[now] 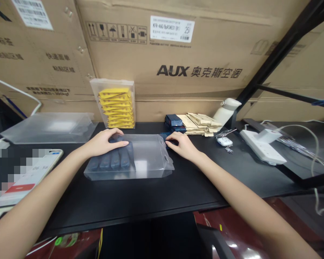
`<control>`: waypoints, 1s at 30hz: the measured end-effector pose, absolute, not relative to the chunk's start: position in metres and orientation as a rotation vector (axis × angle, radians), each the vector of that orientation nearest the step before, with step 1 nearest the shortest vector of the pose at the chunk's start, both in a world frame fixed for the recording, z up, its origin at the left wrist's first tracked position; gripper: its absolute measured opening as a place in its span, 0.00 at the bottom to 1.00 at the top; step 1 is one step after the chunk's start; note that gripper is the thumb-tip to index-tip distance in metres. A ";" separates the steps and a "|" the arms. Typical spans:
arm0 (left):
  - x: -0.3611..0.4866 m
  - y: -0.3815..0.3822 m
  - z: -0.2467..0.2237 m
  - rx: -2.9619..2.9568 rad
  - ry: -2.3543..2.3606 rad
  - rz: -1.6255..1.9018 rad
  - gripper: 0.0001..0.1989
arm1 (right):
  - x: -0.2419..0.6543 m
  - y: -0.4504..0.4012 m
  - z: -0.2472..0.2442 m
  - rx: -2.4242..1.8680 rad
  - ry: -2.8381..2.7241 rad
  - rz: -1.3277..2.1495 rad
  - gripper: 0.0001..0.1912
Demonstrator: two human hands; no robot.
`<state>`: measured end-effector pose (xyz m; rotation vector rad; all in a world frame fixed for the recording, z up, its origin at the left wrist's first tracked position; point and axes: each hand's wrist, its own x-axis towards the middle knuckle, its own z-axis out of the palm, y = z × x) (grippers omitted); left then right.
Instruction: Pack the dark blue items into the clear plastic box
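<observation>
While hands [140,144] flank clear box [148,158], table edge [129,219] near

We record navy packets [112,158] in a clear pouch [148,158], yellow packets [116,108], tan sachets [198,124], black table [151,194].

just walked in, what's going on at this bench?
A person is working at a black table. The left hand rests on top of a clear plastic box lying flat, over the row of dark blue packets inside its left part. The right hand is at the box's right end, touching a dark blue packet there. More dark packets and tan packets lie behind, and a box of yellow packets stands against the cartons.
</observation>
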<state>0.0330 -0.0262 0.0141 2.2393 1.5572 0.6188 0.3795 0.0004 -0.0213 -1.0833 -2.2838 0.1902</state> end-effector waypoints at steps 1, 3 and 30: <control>0.033 -0.026 0.014 2.241 1.557 0.621 0.30 | 0.379 0.000 -0.021 -1.081 -2.285 0.187 0.06; 0.033 -0.026 0.014 2.243 1.558 0.622 0.30 | 0.379 0.000 -0.021 -1.077 -2.286 0.178 0.06; 0.033 -0.026 0.014 2.243 1.558 0.623 0.30 | 0.380 -0.001 -0.019 -1.092 -2.321 0.182 0.07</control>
